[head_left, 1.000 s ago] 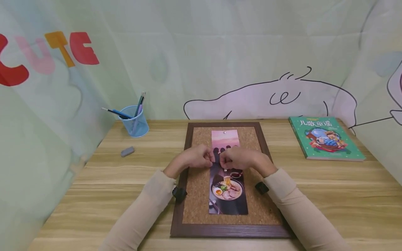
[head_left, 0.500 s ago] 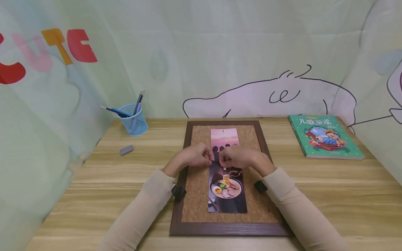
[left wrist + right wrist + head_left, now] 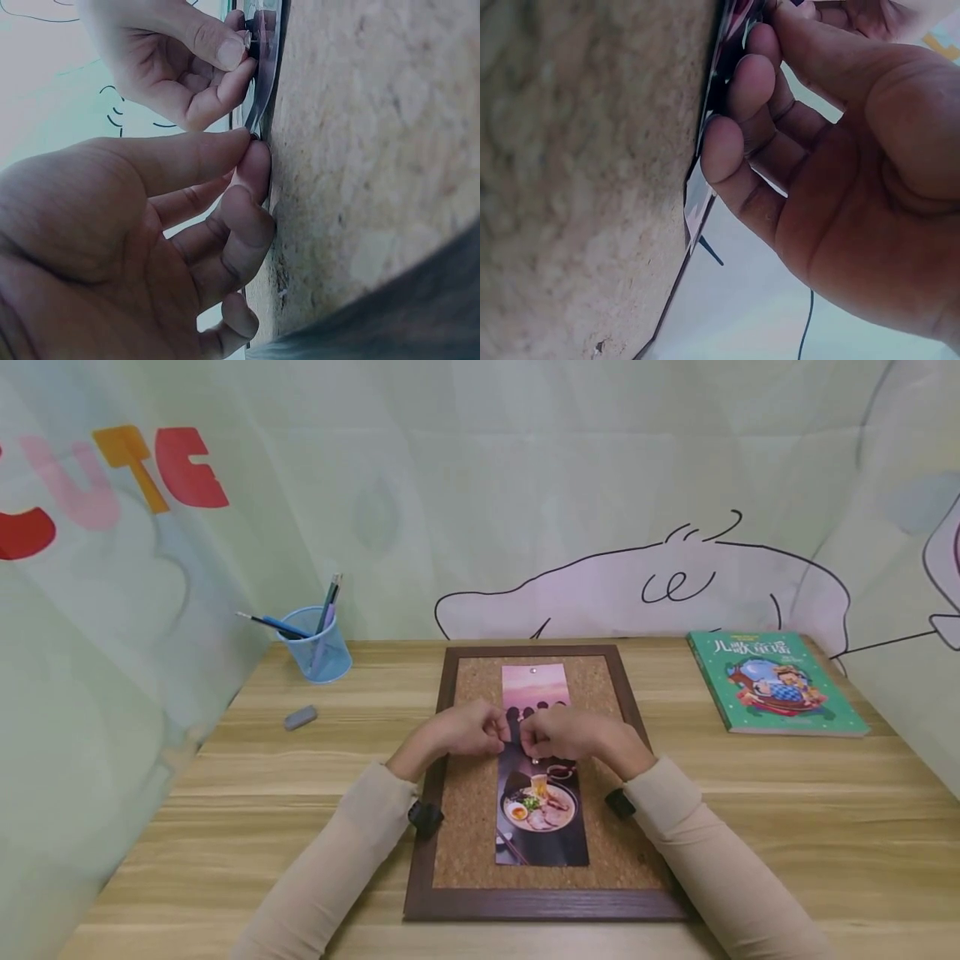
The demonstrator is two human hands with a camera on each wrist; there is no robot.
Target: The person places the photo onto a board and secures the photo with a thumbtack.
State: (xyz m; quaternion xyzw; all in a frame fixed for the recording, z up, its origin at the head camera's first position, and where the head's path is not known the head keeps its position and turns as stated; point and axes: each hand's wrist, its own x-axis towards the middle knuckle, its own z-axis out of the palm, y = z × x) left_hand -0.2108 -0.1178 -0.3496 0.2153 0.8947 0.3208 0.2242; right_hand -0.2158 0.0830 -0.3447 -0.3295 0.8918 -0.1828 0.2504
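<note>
A pink sunset photo (image 3: 534,682) with dark silhouettes lies on a framed corkboard (image 3: 465,827), a silver pin (image 3: 533,670) at its top middle. Below it is a photo of a noodle bowl (image 3: 540,839). My left hand (image 3: 474,730) pinches a photo's left edge between thumb and index; the left wrist view shows that edge bent off the cork. Over the photos' middle, my right hand (image 3: 570,732) is curled, thumb and index together at a silver push pin (image 3: 249,41) whose point faces the photo. Its fingers cover where the photos meet.
Left of the board, a blue pen cup (image 3: 318,656) holds several pencils, with a grey eraser (image 3: 300,718) nearer me. A green book (image 3: 776,685) lies at the right. A printed cloth (image 3: 480,510) hangs behind the wooden table (image 3: 247,827).
The whole head view has shifted slightly upward and left. Both hands keep the same hold and place on the board.
</note>
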